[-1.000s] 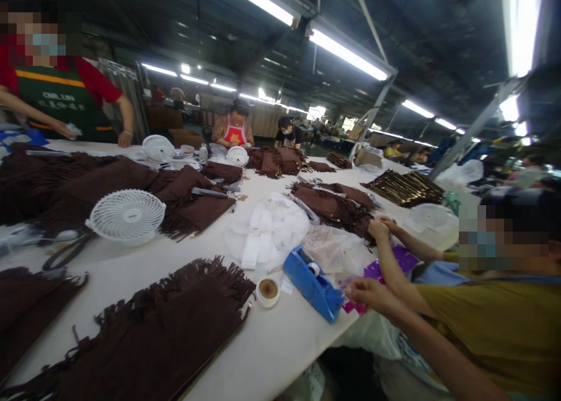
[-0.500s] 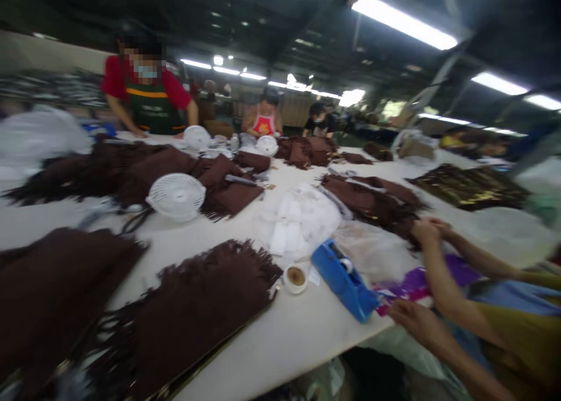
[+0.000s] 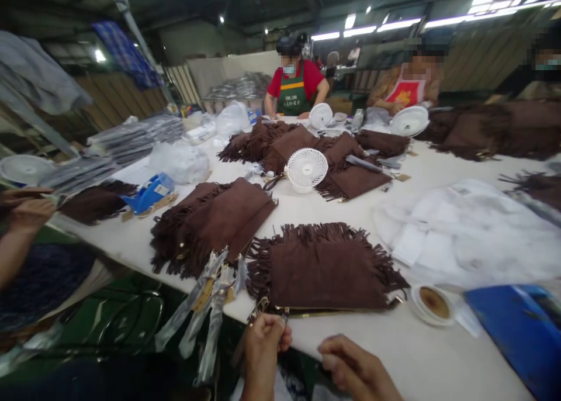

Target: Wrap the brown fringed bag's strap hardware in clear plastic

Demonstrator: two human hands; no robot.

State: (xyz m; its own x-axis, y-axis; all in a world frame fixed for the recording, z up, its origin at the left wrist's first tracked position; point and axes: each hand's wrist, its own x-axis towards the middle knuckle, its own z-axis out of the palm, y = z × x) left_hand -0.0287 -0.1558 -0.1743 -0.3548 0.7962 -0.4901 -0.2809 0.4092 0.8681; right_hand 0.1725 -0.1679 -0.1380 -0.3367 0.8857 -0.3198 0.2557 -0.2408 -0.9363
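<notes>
The left hand reaches up from the bottom edge with its wrist upright, thumb and forefinger pressed together on a small dark piece at the near left corner of a brown fringed bag. The right hand is just beside it, apart from the bag, palm turned inward and fingers half curled; whether anything is between them I cannot tell. The bag lies flat near the edge of the table, its gold zip toward the hands. To its left is a pile of brown bags, with plastic-wrapped straps hanging over the edge. To its right are a small cup and a blue tape dispenser.

Half a second ago neither of these hands showed. The view has since swung left: the bag, slanted then, now lies nearly level, and the dispenser is at the right edge. A co-worker's hand has appeared at far left.
</notes>
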